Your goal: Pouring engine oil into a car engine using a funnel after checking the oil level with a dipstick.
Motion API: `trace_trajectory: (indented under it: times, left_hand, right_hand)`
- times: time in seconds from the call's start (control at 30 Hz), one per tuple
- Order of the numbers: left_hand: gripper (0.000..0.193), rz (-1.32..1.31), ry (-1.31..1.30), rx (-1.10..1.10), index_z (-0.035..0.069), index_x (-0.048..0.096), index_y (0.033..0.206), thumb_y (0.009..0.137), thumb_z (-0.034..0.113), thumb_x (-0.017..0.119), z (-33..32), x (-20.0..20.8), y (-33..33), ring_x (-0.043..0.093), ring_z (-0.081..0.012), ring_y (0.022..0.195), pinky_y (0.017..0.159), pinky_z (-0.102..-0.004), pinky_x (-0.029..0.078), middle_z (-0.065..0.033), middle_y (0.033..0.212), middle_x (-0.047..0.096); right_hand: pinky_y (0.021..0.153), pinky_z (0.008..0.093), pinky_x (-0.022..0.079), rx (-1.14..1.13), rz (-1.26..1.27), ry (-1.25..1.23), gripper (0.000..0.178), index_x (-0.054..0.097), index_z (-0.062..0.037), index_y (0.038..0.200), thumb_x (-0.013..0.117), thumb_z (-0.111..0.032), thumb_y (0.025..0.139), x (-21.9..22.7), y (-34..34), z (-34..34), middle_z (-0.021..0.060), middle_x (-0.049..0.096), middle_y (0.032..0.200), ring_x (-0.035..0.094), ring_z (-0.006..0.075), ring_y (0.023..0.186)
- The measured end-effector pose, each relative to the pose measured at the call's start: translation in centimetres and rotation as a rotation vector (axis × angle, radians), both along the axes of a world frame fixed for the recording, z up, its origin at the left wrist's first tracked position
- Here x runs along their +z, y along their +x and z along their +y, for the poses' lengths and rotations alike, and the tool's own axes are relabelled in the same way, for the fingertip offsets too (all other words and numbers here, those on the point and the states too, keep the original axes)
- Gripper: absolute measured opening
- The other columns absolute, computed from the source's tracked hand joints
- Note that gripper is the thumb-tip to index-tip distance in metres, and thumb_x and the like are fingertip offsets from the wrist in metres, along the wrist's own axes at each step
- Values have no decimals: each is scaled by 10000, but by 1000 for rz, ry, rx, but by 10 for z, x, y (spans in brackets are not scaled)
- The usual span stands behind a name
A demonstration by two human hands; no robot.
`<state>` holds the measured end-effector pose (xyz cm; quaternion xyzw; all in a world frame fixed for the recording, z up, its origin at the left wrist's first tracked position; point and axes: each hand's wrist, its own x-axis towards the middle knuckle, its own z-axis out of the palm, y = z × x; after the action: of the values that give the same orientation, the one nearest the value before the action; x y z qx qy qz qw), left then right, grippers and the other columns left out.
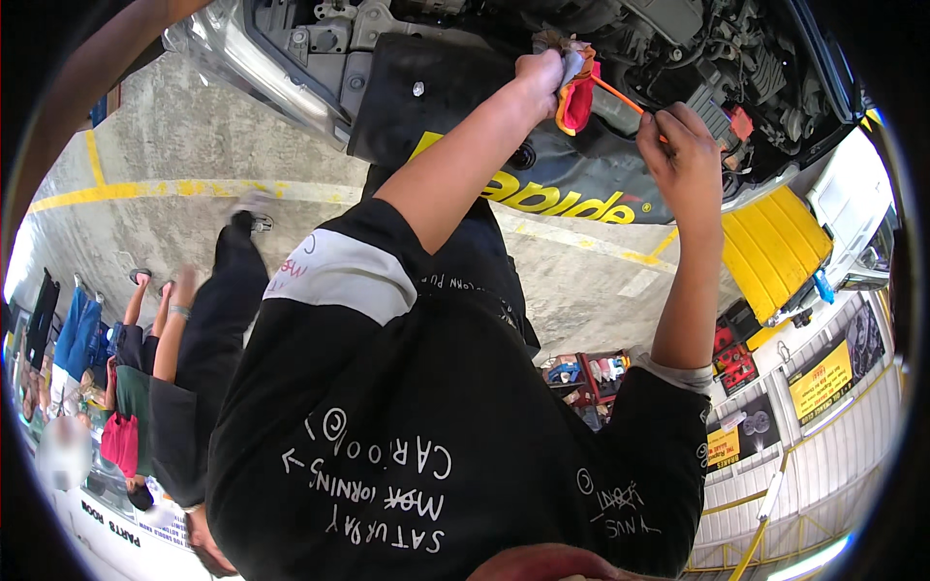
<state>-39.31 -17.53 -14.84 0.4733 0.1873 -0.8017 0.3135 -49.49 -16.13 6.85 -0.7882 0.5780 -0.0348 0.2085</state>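
My left hand is closed around a crumpled pink and orange rag, with a greyish, soiled part at its top. From the rag a thin orange dipstick slants down to the right. Its other end is pinched in the fingers of my right hand. Both hands are above the front of a car's open engine bay, apart from each other. A black fender cover with yellow lettering drapes over the car's front edge below them. The rag hides the dipstick's far end.
A small orange-red piece lies among engine parts right of my right hand. Beyond the car's right side stands a yellow metal unit. Several people are at the left, one in black trousers nearby. Yellow lines mark the concrete floor.
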Motion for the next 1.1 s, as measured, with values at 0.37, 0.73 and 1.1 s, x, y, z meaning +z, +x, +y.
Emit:
trace_trajectory:
  times: [0.37, 0.73, 1.1]
  left_hand:
    - [297, -9, 63, 66, -58, 629, 982, 937, 43, 353, -19, 4, -1, 674, -246, 684, 604, -405, 569, -160, 852, 671]
    - [303, -54, 84, -17, -8, 597, 1017, 974, 147, 340, -18, -21, -5, 655, -266, 722, 657, -443, 564, -155, 869, 638]
    - [228, 88, 40, 91, -60, 600, 1022, 938, 80, 441, -15, -24, -4, 673, -306, 706, 637, -482, 568, -194, 875, 646]
  right_hand:
    - [580, 396, 442, 6, 4, 6, 144, 593, -22, 734, 675, -121, 799, -14, -6, -17, 108, 498, 692, 540, 299, 654]
    - [588, 404, 441, 14, 0, 8, 178, 572, -20, 711, 671, -133, 807, -17, -3, -22, 111, 497, 685, 536, 308, 651]
    - [618, 404, 462, 16, 34, 18, 144, 595, -32, 741, 679, -142, 779, -20, -6, -17, 111, 522, 698, 562, 304, 700]
